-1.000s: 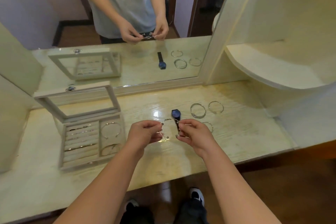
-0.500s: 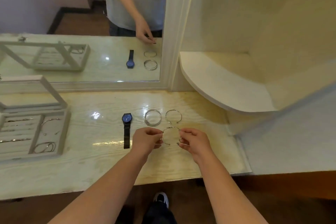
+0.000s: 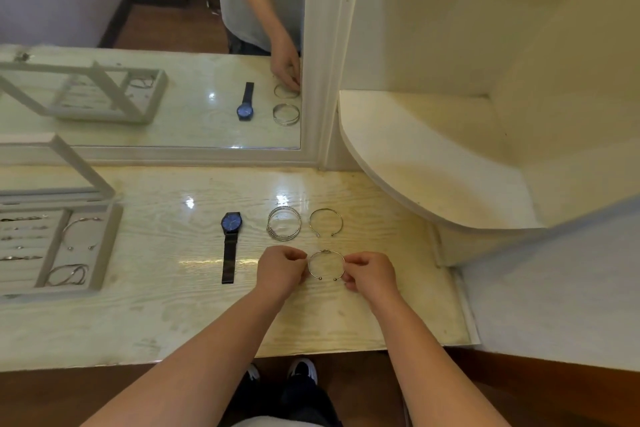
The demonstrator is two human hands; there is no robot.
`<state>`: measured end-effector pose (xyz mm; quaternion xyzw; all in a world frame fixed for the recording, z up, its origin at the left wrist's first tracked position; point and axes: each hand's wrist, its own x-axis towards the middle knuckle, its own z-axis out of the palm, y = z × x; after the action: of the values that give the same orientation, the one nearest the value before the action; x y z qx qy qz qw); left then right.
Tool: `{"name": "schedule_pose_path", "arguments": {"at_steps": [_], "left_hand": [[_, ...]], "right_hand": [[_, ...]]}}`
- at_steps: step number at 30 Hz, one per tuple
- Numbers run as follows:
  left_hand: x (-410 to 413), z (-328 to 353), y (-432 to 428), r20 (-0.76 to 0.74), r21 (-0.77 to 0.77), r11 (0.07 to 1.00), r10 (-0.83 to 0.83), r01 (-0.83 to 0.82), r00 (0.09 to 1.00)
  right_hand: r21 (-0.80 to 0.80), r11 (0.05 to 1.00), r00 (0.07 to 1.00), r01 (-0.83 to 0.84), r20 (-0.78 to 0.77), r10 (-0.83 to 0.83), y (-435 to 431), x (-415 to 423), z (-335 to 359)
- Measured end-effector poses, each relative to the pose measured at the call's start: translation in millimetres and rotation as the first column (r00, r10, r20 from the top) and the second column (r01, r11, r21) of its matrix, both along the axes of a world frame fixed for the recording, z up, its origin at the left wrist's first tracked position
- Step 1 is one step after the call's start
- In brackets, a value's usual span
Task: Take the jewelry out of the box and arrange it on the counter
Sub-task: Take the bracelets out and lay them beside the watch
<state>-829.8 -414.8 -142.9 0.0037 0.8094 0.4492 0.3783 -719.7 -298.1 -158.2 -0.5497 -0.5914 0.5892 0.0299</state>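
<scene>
jewelry set out to the right of the box

the jewelry box sits at the left end of the counter, its lid raised behind it, toward the mirror along the back. inside the box, ring rows fill the left part; on the right, a boxed cuff lies in the rear compartment and boxed bangles in the front one. right of the box runs a row: watch, stacked bangles, far cuff bracelet. in front of that last one is the held cuff bracelet, the left hand pinching its left side, the right hand its right. a corner shelf hangs over the counter's right end.
</scene>
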Motion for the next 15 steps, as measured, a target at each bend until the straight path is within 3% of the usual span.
{"name": "schedule_pose_path", "arguments": {"at_steps": [7, 15], "left_hand": [[-2.5, 0.7, 2.3, 0.097, 0.058, 0.997, 0.044, -0.050, 0.994], [-1.0, 5.3, 5.4, 0.101, 0.065, 0.997, 0.023, -0.030, 0.995]], "right_hand": [[0.108, 0.992, 0.996, -0.057, 0.081, 0.049, 5.7, 0.2, -5.0], [0.125, 0.990, 0.992, -0.066, 0.114, 0.051, 7.4, -2.8, -2.6]]}}
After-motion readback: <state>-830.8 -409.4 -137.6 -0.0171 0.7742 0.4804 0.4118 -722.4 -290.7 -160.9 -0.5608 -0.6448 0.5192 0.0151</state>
